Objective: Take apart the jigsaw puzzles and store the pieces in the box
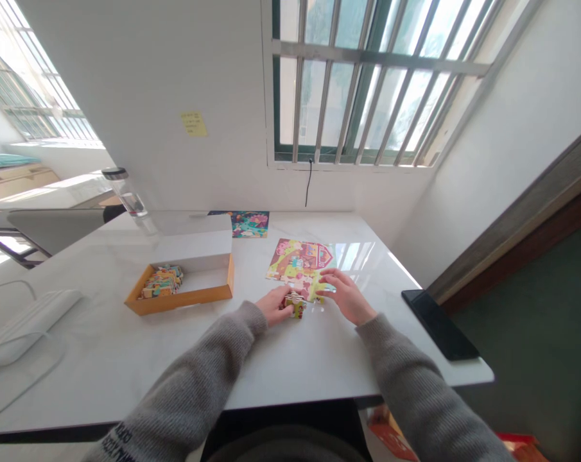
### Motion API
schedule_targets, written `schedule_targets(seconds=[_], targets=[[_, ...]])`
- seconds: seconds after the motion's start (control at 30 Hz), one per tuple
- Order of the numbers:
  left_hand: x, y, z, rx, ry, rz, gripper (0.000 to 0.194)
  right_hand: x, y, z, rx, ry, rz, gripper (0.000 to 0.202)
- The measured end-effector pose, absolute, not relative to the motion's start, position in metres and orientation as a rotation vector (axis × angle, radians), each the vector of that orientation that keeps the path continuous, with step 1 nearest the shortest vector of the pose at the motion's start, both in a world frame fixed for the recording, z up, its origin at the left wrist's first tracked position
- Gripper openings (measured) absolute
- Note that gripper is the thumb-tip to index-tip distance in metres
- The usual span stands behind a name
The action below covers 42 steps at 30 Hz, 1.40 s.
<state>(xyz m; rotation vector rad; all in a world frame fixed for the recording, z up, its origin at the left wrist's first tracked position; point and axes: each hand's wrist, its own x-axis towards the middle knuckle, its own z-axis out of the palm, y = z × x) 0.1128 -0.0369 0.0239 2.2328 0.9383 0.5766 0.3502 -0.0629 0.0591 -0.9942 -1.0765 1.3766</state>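
Observation:
A partly assembled jigsaw puzzle [300, 260] with a red barn lies on the white table. Just below its lower edge, my left hand [275, 306] is closed around a small stack of puzzle pieces [297, 307]. At the puzzle's lower right corner is my right hand [345, 295], palm down, its fingers reaching onto the pieces there; whether it pinches one is too small to tell. An orange-sided box [179, 300] to the left holds more puzzle pieces [162, 282], heaped in its left part.
Behind the box, a colourful picture sheet [251, 224] lies near the wall. A black phone or tablet [439, 326] rests at the table's right edge. A clear bottle [126, 192] stands at the back left, and a white device [30, 327] with cables lies at the left.

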Motion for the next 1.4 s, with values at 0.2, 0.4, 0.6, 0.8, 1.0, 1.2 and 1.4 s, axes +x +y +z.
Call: schedule_targets(seconds=[0.2, 0.4, 0.6, 0.8, 1.0, 1.2, 1.4], targets=[[0.112, -0.039, 0.027, 2.184, 0.964, 0.583, 0.043, 0.361, -0.071, 0.068, -1.139, -1.049, 1.371, 0.021], [0.112, -0.043, 0.032, 2.169, 0.988, 0.529, 0.036, 0.361, -0.069, 0.065, -1.026, -0.920, 1.483, 0.019], [0.113, -0.043, 0.027, 2.155, 0.990, 0.573, 0.033, 0.372, -0.069, 0.066, -0.975, -0.801, 1.501, 0.020], [0.114, -0.039, 0.021, 2.127, 1.061, 0.620, 0.031, 0.387, -0.082, 0.066, -0.885, -0.951, 1.702, 0.020], [0.113, -0.039, 0.026, 2.107, 1.075, 0.569, 0.031, 0.382, -0.083, 0.063, -0.818, -0.895, 1.711, 0.022], [0.111, -0.041, 0.033, 2.085, 1.085, 0.537, 0.031, 0.383, -0.079, 0.060, -0.812, -0.731, 1.673, 0.018], [0.109, -0.041, 0.036, 2.045, 1.044, 0.534, 0.034, 0.374, -0.079, 0.058, -0.738, -0.625, 1.659, 0.012]])
